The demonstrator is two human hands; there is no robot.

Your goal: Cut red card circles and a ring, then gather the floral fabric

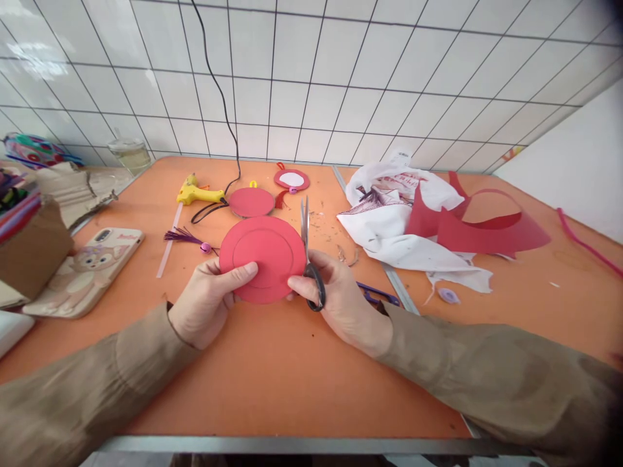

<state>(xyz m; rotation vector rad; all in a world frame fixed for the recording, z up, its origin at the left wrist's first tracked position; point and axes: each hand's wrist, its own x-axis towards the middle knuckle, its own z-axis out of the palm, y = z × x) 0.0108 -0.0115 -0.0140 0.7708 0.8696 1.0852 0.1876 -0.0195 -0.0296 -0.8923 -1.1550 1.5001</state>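
A round red paper disc [263,250] with a smaller circle drawn inside it is held up above the table, between both hands. My left hand [207,298] pinches its left side, thumb on top and fingers beneath. At the disc's right edge, my right hand [348,305] grips black-handled scissors [315,285], their blades pointing away from me and looking nearly closed. The right thumb also presses on the disc's lower right rim. Behind the disc lies another red disc [252,202] with a yellow loop at its top. A purple tassel [182,236] with a small bell rests to the left.
On the orange table [292,376], a yellow glue gun [197,192] lies at back left. A white plastic bag [389,233] and red paper offcuts [491,230] lie right. A phone [90,269] sits left, a purple cutter [377,295] beside my right wrist. Tiled wall behind.
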